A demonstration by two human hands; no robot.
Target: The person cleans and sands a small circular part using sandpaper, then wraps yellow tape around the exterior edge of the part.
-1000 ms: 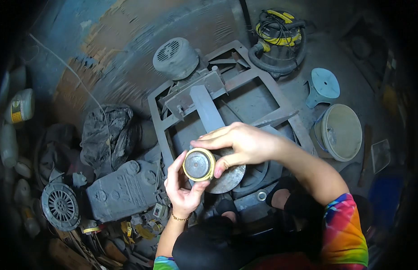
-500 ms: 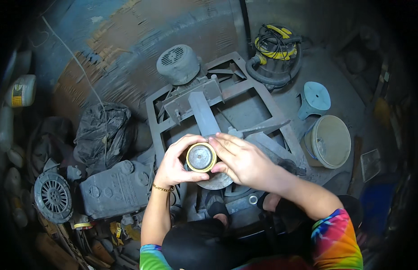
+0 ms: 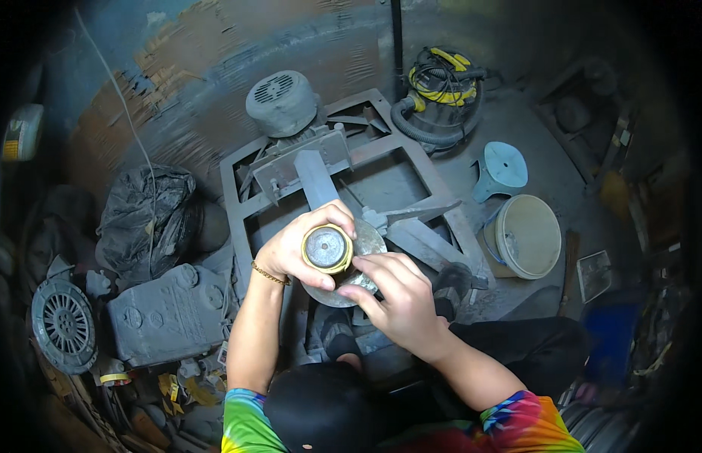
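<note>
My left hand [image 3: 290,245] is wrapped round a short round piece with a yellow rim [image 3: 326,248], its grey metal-looking face turned up. Close to the right side of that piece is my right hand [image 3: 402,298], fingers bent and thumb apart from them. Its fingertips reach the yellow rim; whether they press on it I cannot tell. Both hands are above a flat round metal disc [image 3: 370,240], partly hidden by them, on a machine with a grey steel frame [image 3: 434,177].
A grey electric motor [image 3: 283,106] stands at the frame's far end. Behind right are a yellow-black vacuum cleaner [image 3: 444,98], a light blue stool [image 3: 503,167] and a whitish bucket [image 3: 527,238]. To the left lie a dusty black bag [image 3: 147,219] and a grey metal housing [image 3: 168,317].
My right hand has drawn back and down from the top of the yellow-rimmed piece to its lower right. My left hand still grips it. The view has shifted, and my right leg has swung outward.
</note>
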